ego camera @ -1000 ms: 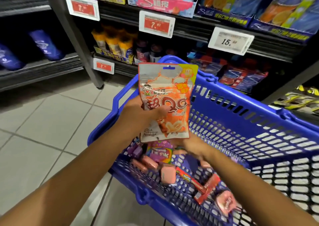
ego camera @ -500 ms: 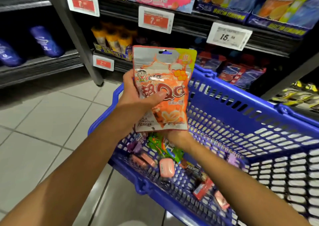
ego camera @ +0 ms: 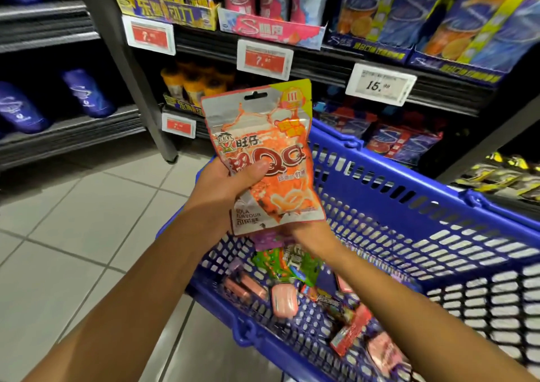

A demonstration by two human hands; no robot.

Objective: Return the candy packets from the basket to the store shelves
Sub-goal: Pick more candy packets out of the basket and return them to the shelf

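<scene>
Gripping orange candy pkt [ego camera: 271,159], left hand [ego camera: 222,194]; right hand [ego camera: 304,229] behind it, grip unclear, above basket [ego camera: 409,206].

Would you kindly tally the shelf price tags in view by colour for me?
Red price tags: 3
White price tag: 1
Total: 4
</scene>
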